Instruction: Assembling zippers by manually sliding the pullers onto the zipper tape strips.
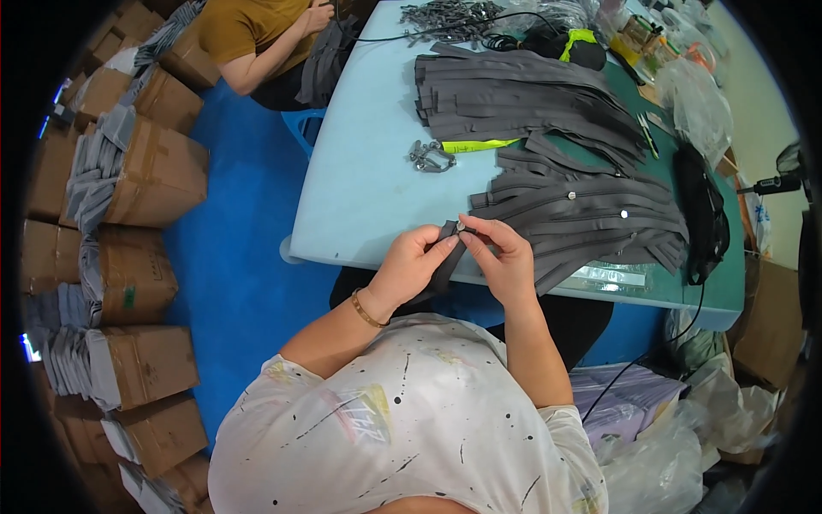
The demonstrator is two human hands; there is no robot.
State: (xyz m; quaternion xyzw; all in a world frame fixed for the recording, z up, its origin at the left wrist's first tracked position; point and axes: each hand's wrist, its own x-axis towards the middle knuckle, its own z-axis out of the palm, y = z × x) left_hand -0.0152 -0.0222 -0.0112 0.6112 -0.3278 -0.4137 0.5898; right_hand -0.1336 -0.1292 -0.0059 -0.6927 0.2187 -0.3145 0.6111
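Note:
At the table's near edge, my left hand (409, 264) is closed on the end of a dark grey zipper tape (443, 279), whose rest hangs down below the fingers. My right hand (505, 259) pinches a small silvery zipper slider (461, 227) at that same end; the fingertips of both hands nearly meet there. How far the slider sits on the tape is too small to tell. Just right of my hands lies a fanned bundle of grey zipper tapes (591, 227) with a few round silvery pieces on top. A little cluster of metal sliders (431, 158) rests beyond my left hand.
Another stack of grey tapes (522, 94) lies farther back, with a yellow-green strip (481, 146) nearby. A heap of metal parts (449, 19) sits at the far edge. A black pouch (706, 214) is at right. Across the corner a co-worker's arm (278, 51) shows. Cartons (158, 171) line the left.

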